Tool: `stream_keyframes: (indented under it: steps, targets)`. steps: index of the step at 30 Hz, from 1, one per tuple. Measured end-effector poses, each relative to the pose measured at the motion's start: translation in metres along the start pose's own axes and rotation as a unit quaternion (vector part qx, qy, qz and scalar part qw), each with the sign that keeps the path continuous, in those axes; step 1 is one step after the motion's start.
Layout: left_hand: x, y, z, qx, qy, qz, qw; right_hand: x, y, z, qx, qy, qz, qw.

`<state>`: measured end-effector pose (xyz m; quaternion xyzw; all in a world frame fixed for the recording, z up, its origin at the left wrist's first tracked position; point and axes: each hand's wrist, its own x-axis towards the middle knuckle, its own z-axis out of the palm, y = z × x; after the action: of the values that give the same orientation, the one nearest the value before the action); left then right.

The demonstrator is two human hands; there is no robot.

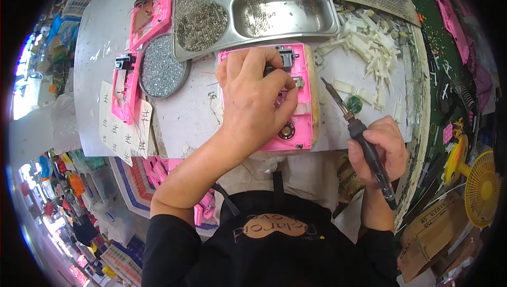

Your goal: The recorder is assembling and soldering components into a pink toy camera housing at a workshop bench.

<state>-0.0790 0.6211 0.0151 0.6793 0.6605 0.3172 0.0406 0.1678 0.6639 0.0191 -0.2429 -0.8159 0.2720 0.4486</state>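
A pink plastic housing (pixel 302 128) lies on a board at the table's front edge, with black parts, a small round speaker (pixel 287 130) and thin wires in it. My left hand (pixel 256 89) is over it, thumb and fingers bent together down into the housing; whatever they pinch is hidden beneath them. In my right hand (pixel 383 147) is a soldering iron (pixel 364 138) with a black handle, its metal tip pointing up and left, apart from the housing. A green round piece (pixel 354 104) lies close to the iron's shaft.
Behind the housing stands a metal tray (pixel 285 38) of small metal parts, beside a round dish of screws (pixel 163 65). More pink housings (pixel 151 17) stand at left, near a marked paper sheet (pixel 117 134). White plastic parts (pixel 369 44) are heaped at right; a yellow fan (pixel 481 187) stands beyond.
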Motion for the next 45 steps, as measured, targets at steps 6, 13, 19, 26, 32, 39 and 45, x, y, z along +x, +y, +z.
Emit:
stream_keyframes:
  steps: [6,13,19,26,32,39,45]
  targets:
    - [-0.001,0.000,0.002,-0.009,0.008,0.000,1.000,0.003,0.001,-0.004,-0.011,-0.003,-0.001,1.000]
    - [0.000,0.002,0.000,-0.002,-0.002,-0.002,1.000,0.008,0.000,-0.005,-0.019,-0.010,-0.003,1.000]
    - [0.000,0.003,-0.001,0.005,-0.012,-0.005,1.000,0.009,0.003,0.000,-0.016,-0.019,-0.005,1.000]
    - [0.003,0.007,-0.001,0.014,-0.013,-0.011,1.000,0.009,0.006,0.008,-0.003,-0.017,-0.003,1.000]
    - [0.004,0.007,0.006,0.014,0.003,-0.023,1.000,0.007,0.008,0.013,0.009,-0.020,-0.004,1.000]
    - [0.006,0.006,0.009,0.027,0.007,-0.012,1.000,0.005,0.014,0.018,0.004,-0.027,-0.006,1.000]
    - [0.005,0.005,0.009,0.026,0.016,-0.012,0.999,0.008,0.014,0.022,0.005,-0.022,-0.018,1.000]
